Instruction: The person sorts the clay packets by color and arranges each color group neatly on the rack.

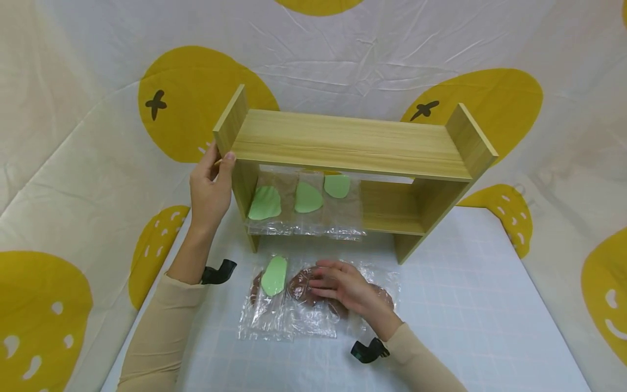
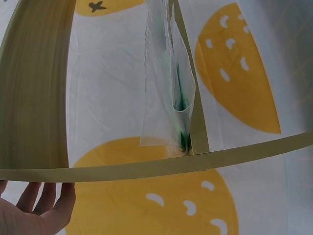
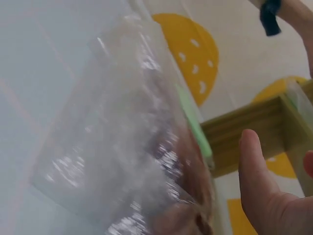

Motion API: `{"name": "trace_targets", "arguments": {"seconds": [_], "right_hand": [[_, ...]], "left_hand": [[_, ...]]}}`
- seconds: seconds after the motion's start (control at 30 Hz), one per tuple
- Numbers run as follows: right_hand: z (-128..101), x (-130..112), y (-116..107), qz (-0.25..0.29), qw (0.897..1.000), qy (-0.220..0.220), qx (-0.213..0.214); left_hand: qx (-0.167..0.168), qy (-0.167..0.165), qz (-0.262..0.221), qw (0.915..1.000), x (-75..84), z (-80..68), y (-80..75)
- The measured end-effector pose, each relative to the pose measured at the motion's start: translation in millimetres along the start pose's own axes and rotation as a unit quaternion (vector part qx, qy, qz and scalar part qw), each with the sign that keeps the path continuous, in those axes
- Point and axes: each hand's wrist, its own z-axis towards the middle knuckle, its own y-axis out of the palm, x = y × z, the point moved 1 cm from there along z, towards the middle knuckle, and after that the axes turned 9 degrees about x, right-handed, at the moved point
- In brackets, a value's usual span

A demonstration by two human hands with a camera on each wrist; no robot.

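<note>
Your left hand (image 1: 210, 188) pinches the shelf (image 1: 352, 141); right hand (image 1: 345, 286), loose-fingered, over bags (image 1: 313, 324). Best lift one by its edge.

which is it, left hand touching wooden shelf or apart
Touching: the head view shows the left hand holding the wooden shelf, thumb over its edge.

No text, label, brand, number or sign can be read in any view.

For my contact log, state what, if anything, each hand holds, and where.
The left hand holds the pale wooden two-tier shelf by the front edge of its left side panel. The right hand, over flat clear plastic bags, visibly holds nothing.
</note>
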Motion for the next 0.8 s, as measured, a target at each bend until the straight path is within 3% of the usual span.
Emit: {"name": "trace_targets", "arguments": {"seconds": [0.47,0.7,0.8], "right_hand": [[0,41,22,-0.027,0.996,0.052,-0.06],[1,49,26,-0.033,0.994,0.068,-0.077],[2,52,28,-0.03,0.994,0.075,-0.077]], "left_hand": [[0.003,0.001,-0.003,1.0,-3.6,-0.2,0.8],[0.005,0.005,-0.015,0.9999,-33.0,6.1,-0.1],[0.002,0.007,-0.021,0.9997,-37.0,7.0,-0.7]]}}
